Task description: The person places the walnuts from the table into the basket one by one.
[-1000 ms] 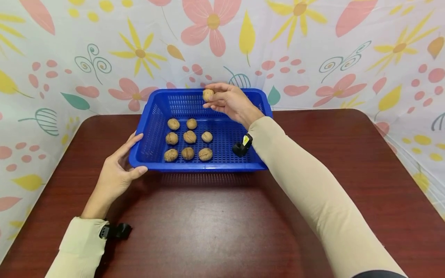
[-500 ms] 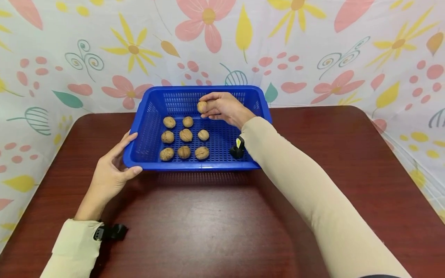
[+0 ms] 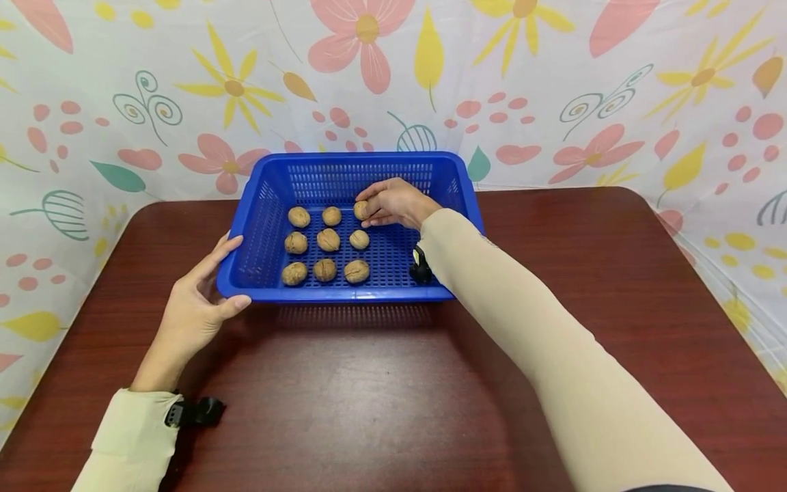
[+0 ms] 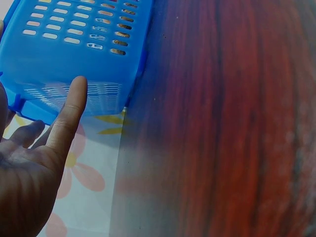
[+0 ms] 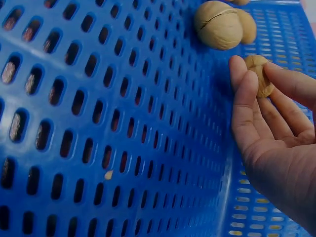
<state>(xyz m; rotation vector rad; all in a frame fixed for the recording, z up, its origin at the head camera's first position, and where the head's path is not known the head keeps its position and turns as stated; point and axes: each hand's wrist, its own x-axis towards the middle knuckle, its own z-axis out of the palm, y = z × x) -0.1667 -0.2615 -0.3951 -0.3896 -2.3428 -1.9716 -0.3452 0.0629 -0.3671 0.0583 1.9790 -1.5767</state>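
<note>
In the head view, a blue plastic basket [image 3: 344,294] with slotted walls holds several walnuts [image 3: 328,240] set in rows on its left and middle floor. My right hand [image 3: 399,203] reaches inside and pinches one walnut [image 3: 361,210] between thumb and fingers, at the far end of the third row. The right wrist view shows that walnut [image 5: 258,74] low near the basket's wall, beside other walnuts [image 5: 218,25]. My left hand [image 3: 195,307] holds the basket's near left corner, thumb at the front rim and fingers along the left side.
The basket stands at the back of a dark reddish-brown table [image 3: 344,403], close to a flower-printed cloth [image 3: 529,55] hanging behind. Black devices are strapped on both wrists, the right one hanging within the basket.
My right hand has lowered the walnut from the height of the far rim down to the far end of the third row. The left hand keeps its hold on the basket's corner.
</note>
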